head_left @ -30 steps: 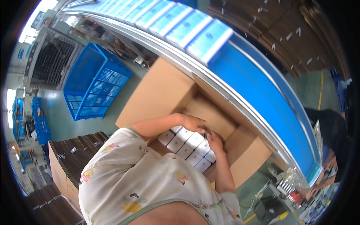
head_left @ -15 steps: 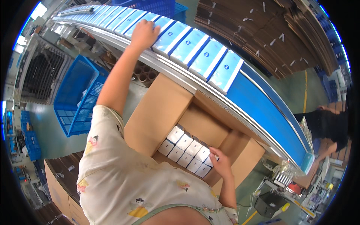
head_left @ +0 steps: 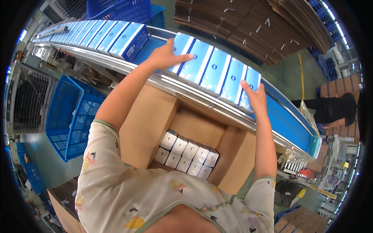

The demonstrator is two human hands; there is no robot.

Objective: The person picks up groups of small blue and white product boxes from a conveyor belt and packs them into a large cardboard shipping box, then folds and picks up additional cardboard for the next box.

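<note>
A row of several blue-and-white tissue packs [head_left: 214, 73] stands on the conveyor, clasped between my two hands. My left hand [head_left: 165, 56] presses the left end, its thumb lying over the top of the packs. At the right end my right hand [head_left: 255, 97] has its thumb on top and its fingers around the outer side. Below the conveyor's near edge is an open cardboard carton [head_left: 145, 120]. Inside it, at the near side, lie two rows of wrapped packs [head_left: 186, 149] with their white ends up.
More packs [head_left: 105, 35] line the blue conveyor belt [head_left: 281, 116] to the left, past a gap. A blue crate [head_left: 72, 120] stands at left. Stacked flat cardboard [head_left: 248, 23] lies beyond the belt. A person in black [head_left: 334, 110] is at the far right.
My right hand has left the packs in the carton and come up to the conveyor row's right end. My left hand has shifted right relative to the carton, and a gap has opened behind it.
</note>
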